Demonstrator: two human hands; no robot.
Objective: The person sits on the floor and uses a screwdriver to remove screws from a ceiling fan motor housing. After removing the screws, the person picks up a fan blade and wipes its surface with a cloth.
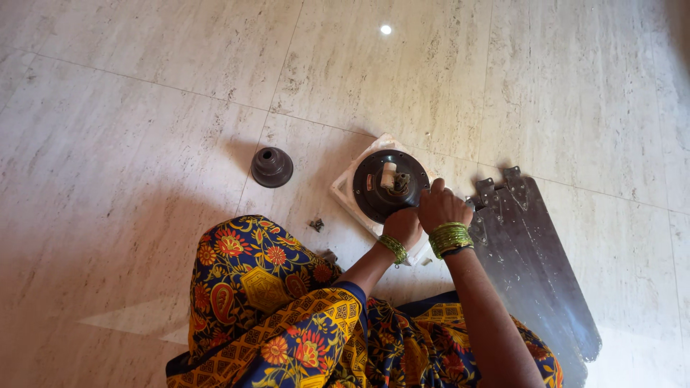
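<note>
Your left hand (402,225) and right hand (440,206) both grasp the near rim of the dark ceiling fan motor (388,185), fingers curled over its edge; fan blades (535,266) lie just right of your fingers.

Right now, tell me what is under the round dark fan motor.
The fan motor sits on a white square slab on the floor. Both hands cover its near edge, so what lies beneath there is hidden.
</note>
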